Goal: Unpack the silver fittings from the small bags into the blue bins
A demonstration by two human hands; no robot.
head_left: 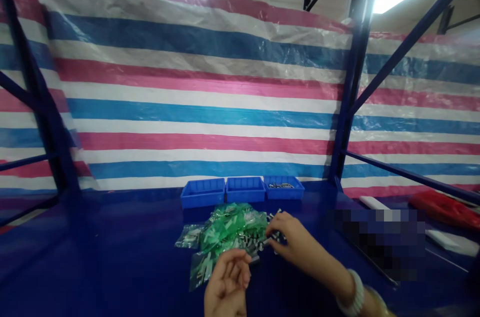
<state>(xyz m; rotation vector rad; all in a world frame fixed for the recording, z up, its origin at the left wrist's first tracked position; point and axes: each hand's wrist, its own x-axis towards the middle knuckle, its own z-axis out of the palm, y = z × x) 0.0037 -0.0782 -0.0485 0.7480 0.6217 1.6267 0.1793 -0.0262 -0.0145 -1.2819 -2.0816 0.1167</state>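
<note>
— Hand state?
— Left hand: loosely curled, nothing visible inside. Right hand: fingertips at the loose screws; cannot tell whether pinching one.
— Beyond?
— Green bags, past the left hand. Best lift screws singly, clear of the bags.

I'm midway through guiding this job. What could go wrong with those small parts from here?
1. Loose metal pieces lie right by the fingers of the right hand, so a careless sweep might scatter some across the blue table.
2. The pieces lie against crumpled green plastic bags; some could be hidden under a fold and missed.
</note>
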